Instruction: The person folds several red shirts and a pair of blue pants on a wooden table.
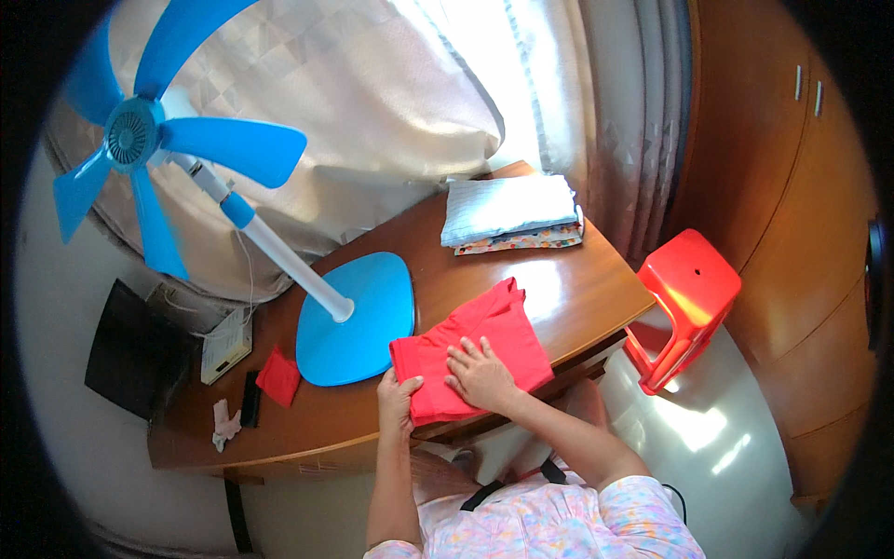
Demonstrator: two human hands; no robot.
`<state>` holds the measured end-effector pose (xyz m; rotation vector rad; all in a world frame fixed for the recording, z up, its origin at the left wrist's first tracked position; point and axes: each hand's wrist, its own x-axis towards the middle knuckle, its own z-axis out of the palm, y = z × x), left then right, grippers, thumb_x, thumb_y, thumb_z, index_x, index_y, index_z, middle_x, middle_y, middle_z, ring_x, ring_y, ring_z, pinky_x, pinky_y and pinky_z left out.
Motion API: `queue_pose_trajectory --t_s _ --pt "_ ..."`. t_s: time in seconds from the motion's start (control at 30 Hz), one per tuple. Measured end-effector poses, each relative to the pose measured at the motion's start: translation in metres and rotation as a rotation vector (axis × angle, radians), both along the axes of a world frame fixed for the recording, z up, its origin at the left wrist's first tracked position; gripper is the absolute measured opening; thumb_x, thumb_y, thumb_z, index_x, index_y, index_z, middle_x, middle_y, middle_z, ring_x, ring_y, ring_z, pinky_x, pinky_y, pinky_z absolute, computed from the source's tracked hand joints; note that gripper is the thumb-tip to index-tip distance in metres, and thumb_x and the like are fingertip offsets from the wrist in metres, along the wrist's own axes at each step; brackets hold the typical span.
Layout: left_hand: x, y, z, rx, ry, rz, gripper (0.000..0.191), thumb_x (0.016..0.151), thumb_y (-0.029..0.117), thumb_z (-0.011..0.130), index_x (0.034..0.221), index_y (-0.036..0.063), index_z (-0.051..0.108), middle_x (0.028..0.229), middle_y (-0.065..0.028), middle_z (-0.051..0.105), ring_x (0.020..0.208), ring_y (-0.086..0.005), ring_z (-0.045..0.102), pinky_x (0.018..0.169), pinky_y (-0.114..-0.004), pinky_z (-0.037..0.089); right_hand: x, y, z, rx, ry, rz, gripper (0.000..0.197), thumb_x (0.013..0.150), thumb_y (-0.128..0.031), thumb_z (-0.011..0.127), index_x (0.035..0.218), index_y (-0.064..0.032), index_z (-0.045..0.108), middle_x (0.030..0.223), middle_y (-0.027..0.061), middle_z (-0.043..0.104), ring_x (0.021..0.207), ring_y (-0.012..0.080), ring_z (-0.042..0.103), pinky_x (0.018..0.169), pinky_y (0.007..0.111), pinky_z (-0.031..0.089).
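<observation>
A folded red cloth garment (482, 314) lies at the front edge of the wooden desk (433, 279), partly over that edge. My left hand (399, 402) grips its left end, with the thumb on top and the fingers hidden underneath. My right hand (482, 377) rests flat on the middle of the cloth, palm down, fingers slightly spread. Beyond the red cloth, a stack of folded fabric sits at the desk's far right: a pale striped piece (506, 206) on top of a patterned one (531, 239).
A blue-bladed fan stands on a blue base (356, 356) left of the cloth. Farther left are a small red cloth (278, 377), a black remote-like object (250, 400), a crumpled pale item (225, 425), a white box (227, 346) and a dark screen (136, 356). A red plastic stool (688, 272) stands right.
</observation>
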<state>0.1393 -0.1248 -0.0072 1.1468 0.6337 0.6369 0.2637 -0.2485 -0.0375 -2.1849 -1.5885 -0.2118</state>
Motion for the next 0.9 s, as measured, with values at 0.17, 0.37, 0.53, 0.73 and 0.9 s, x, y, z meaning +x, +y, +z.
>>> queue_pose_trajectory --t_s 0.17,0.37,0.53,0.73,0.9 --pt "0.001 0.008 0.023 0.063 0.009 0.027 0.038 0.072 -0.007 0.057 0.11 -0.005 0.053 0.097 -0.0129 0.063 0.081 -0.0188 0.063 0.074 -0.031 0.053 -0.004 -0.023 0.001 0.041 0.061 0.092 0.047 0.092 -0.042 0.038 0.118 -0.0078 0.057 0.132 0.0075 0.048 0.124 0.0285 0.04 0.103 0.055 0.024" --pt "0.022 -0.013 0.071 0.32 0.17 -0.009 0.045 0.073 -0.008 0.053 0.118 -0.0064 0.047 0.094 -0.011 0.063 0.076 -0.016 0.062 0.067 -0.027 0.051 0.007 -0.042 0.002 0.078 0.042 -0.113 0.043 0.089 -0.041 0.044 0.116 -0.0095 0.058 0.131 0.0086 0.048 0.125 0.0324 0.038 0.103 0.057 0.023" --pt "0.068 -0.034 0.064 0.791 0.3 -0.061 0.051 0.07 0.003 0.052 0.12 -0.0049 0.047 0.082 -0.0143 0.064 0.071 -0.0206 0.062 0.065 -0.03 0.05 -0.008 -0.049 0.009 -0.076 0.001 0.105 0.039 0.081 -0.028 0.052 0.112 -0.0057 0.058 0.131 0.0156 0.045 0.125 0.0348 0.037 0.103 0.057 0.025" --pt "0.12 -0.089 0.047 1.206 0.835 -0.185 0.057 0.069 0.015 0.05 0.124 0.0003 0.046 0.085 -0.0283 0.061 0.081 -0.0429 0.061 0.075 -0.051 0.047 -0.04 -0.063 0.005 0.029 0.213 0.238 0.014 0.072 -0.016 0.055 0.075 -0.0031 0.06 0.083 0.0152 0.065 0.083 0.0322 0.062 0.074 0.043 0.047" --pt "0.121 -0.103 0.03 1.156 0.645 -0.388 0.053 0.074 0.019 0.057 0.121 -0.0042 0.047 0.094 -0.0311 0.059 0.089 -0.0424 0.059 0.078 -0.047 0.046 -0.021 -0.105 0.058 -0.179 0.506 0.479 0.019 0.082 -0.021 0.054 0.078 -0.0036 0.061 0.071 0.0187 0.061 0.065 0.0352 0.061 0.06 0.045 0.049"
